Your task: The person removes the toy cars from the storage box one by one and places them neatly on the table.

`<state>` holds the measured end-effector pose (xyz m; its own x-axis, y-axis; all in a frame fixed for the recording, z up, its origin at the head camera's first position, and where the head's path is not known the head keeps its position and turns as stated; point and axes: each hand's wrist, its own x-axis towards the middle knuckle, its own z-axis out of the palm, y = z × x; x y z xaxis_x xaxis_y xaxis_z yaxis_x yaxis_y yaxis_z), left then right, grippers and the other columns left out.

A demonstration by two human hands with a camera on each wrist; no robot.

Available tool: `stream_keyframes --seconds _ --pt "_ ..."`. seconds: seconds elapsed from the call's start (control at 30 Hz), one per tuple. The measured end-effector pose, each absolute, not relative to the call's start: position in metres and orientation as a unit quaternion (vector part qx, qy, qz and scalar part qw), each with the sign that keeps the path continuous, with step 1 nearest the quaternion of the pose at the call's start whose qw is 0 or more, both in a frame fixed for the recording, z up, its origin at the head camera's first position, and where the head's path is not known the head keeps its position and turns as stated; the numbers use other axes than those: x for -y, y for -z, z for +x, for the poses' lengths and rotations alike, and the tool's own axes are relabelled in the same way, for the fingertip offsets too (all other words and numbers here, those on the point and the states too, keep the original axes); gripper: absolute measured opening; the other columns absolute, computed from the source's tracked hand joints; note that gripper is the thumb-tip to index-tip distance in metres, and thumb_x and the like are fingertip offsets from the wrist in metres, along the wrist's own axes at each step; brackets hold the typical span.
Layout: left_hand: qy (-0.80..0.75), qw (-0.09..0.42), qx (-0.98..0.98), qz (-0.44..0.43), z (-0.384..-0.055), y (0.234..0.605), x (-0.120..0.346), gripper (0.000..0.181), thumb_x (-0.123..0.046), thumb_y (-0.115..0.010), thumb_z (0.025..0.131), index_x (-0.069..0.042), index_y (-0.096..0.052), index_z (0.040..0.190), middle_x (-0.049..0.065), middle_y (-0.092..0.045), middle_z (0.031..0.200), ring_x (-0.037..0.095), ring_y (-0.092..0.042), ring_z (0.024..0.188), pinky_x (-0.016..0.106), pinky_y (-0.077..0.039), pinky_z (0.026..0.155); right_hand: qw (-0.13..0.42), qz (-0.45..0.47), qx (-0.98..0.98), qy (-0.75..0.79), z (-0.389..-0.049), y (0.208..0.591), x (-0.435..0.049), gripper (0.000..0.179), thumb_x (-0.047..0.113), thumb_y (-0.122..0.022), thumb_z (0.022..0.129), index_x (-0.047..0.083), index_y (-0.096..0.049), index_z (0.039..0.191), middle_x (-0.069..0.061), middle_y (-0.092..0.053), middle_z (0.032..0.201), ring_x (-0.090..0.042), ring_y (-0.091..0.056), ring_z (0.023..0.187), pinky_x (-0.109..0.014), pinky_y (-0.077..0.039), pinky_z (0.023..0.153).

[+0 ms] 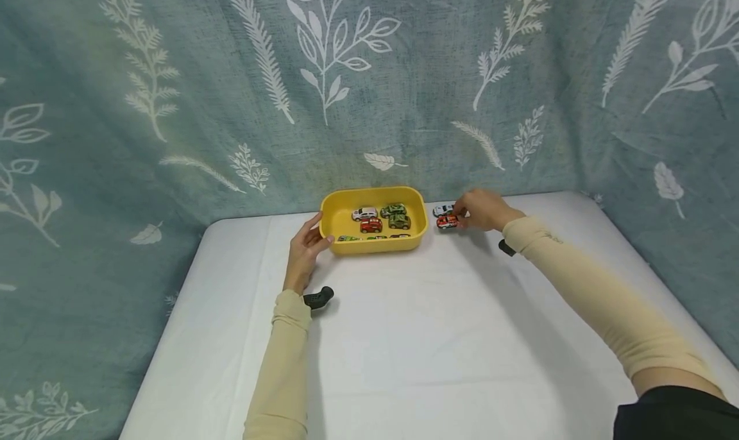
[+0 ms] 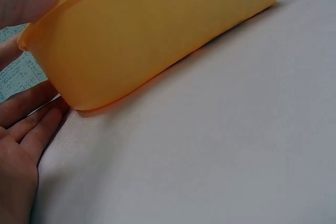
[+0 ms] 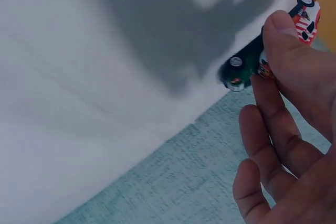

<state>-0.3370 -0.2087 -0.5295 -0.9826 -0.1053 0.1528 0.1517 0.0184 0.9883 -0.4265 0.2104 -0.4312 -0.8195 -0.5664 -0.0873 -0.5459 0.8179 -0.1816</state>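
The left hand holds the yellow tray at its left end: the thumb lies at the rim near the front corner, and the other fingers are placed along the outside of the end wall, some of them low, close to the tablecloth. The tray stands on the white table, near its far edge, in front of the green curtain with white leaf patterns.

Inside the tray there are several toy cars. A white car stands just behind a red car, and to the right of them are two green cars. Along the front wall more cars are partly hidden, so their shapes one cannot tell.

The right hand is to the right of the tray, with the thumb and fingertips closed on a dark green car, which the hand covers in the head view. Whether this car touches the table, one cannot tell. Just beside the fingertips, on the tray side, are a red-and-white car and, behind it, a pale car. Both forearms wear beige sleeves.
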Motion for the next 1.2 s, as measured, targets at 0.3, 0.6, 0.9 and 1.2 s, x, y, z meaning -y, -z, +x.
stream_keyframes --seconds 0.3,0.6,0.9,1.2 --pt "0.702 0.087 0.707 -0.016 -0.337 0.529 0.21 0.067 -0.01 -0.078 0.094 -0.018 -0.054 0.157 0.019 -0.056 0.156 0.038 -0.055 0.142 0.05 -0.04 0.126 0.065 -0.267 -0.959 0.075 -0.433 0.449 -0.214 0.027 0.015 -0.084 0.091 0.004 -0.081 0.115 -0.015 -0.08 0.111 -0.035 -0.073 0.104 -0.054 -0.061 0.091" --pt "0.705 0.088 0.704 -0.013 -0.338 0.53 0.21 0.067 -0.011 -0.079 0.093 -0.02 -0.056 0.156 0.019 -0.059 0.152 0.037 -0.056 0.141 0.049 -0.042 0.124 0.069 -0.251 -0.961 0.092 -0.436 0.463 -0.215 0.026 0.016 -0.083 0.092 0.005 -0.08 0.115 -0.014 -0.079 0.111 -0.035 -0.07 0.107 -0.056 -0.058 0.093" --pt "0.706 0.09 0.703 -0.01 -0.337 0.529 0.208 0.069 -0.007 -0.078 0.093 -0.019 -0.056 0.156 0.019 -0.059 0.152 0.037 -0.057 0.14 0.05 -0.044 0.123 0.065 -0.262 -0.957 0.107 -0.438 0.467 -0.22 0.023 0.018 -0.083 0.092 0.005 -0.08 0.111 -0.013 -0.077 0.108 -0.034 -0.069 0.105 -0.056 -0.057 0.093" --pt "0.704 0.09 0.705 -0.012 -0.338 0.529 0.208 0.069 -0.007 -0.078 0.093 -0.019 -0.055 0.156 0.019 -0.059 0.152 0.036 -0.058 0.14 0.049 -0.044 0.123 0.064 -0.274 -0.953 0.111 -0.439 0.466 -0.221 0.025 0.016 -0.084 0.091 0.003 -0.08 0.112 -0.014 -0.078 0.108 -0.034 -0.07 0.103 -0.056 -0.058 0.093"
